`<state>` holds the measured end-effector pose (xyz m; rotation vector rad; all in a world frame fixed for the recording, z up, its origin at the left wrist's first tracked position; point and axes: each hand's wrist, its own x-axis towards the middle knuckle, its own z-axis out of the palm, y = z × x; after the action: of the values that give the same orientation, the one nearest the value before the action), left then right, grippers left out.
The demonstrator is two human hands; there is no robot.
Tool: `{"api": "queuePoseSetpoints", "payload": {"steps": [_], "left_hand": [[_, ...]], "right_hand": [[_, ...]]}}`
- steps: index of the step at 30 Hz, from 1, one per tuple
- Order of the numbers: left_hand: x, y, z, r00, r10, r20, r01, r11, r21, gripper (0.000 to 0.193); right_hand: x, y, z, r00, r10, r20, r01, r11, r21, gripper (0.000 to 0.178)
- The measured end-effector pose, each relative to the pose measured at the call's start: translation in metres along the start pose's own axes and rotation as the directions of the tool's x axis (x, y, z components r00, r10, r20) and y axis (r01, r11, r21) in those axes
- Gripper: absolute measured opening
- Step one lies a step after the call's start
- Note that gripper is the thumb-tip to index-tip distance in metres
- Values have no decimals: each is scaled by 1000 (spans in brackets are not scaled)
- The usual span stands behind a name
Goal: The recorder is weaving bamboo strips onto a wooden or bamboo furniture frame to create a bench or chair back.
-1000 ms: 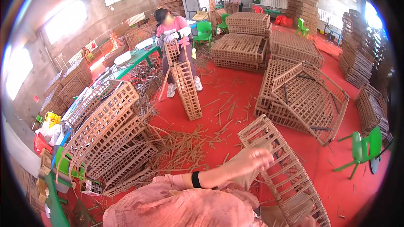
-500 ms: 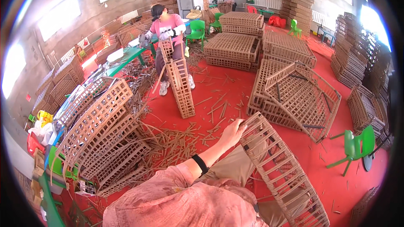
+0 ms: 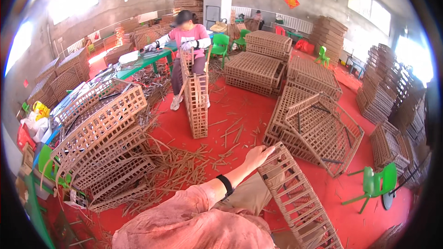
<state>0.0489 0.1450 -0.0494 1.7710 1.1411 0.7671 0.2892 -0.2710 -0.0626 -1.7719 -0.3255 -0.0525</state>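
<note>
My left hand [image 3: 258, 157], with a black band on the wrist, reaches forward to the far end of a brown woven lattice basket [image 3: 300, 198]. Its fingers are closed over the basket's upper corner. Tilted on its side, this basket slants from my hand down to the lower edge of the view, against my trousers. My right hand does not show. Strips of brown cane [image 3: 194, 166] lie scattered on the red floor beyond my arm.
Unfinished lattice baskets [image 3: 106, 133] pile up at left beside a long table [image 3: 138, 67]. Ahead, a seated co-worker [image 3: 191, 41] holds another basket [image 3: 197, 106]. Stacked baskets [image 3: 256, 71] fill the middle and right. A green chair [image 3: 376, 184] stands at right.
The view has shifted, so the room sits differently in it. My left hand keeps its hold on the basket's corner. The co-worker's head and arm have moved toward the table.
</note>
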Motion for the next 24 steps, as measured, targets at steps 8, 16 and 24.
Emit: {"api": "queuePoseSetpoints", "payload": {"steps": [8,16,24], "left_hand": [[32,2,-6,994,29,-102,-24,999,47,78],[69,-23,-17,958,41,-284,-26,998,58,71],[70,2,-9,971,-6,-240,19,998,55,70]], "right_hand": [[16,-3,11,1000,-25,-7,25,999,-39,21],[30,-12,22,999,-41,-26,39,996,-80,23],[43,1,17,995,-82,-58,76,992,-100,25]]}}
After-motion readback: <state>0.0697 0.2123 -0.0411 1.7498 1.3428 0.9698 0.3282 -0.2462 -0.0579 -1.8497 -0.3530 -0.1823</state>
